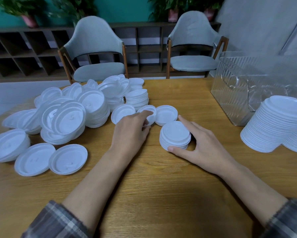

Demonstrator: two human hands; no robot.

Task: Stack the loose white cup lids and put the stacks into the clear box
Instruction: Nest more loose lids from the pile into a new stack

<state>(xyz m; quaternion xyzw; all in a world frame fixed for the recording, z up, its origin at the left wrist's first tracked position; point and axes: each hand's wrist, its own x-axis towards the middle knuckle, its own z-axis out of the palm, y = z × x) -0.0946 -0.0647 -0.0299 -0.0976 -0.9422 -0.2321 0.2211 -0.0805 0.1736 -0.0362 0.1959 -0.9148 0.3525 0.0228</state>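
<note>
Right now the loose pile [70, 114] sprawls to my left; the clear box [230, 93] stands far right, behind a tall stack [273, 127]. My right hand [202, 148] grips the short stack [175, 134], an upright column, between thumb and forefinger. Just beyond and left of it, my left hand [132, 131], the nearer one, pinches a single lid [148, 111]. It is round, with no long axis, and seems tilted.

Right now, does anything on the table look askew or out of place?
Yes: the tall lid stack beside the clear box looks tilted, its top shifted right of its base. The small stack in the grip of the right hand sits straight.
</note>
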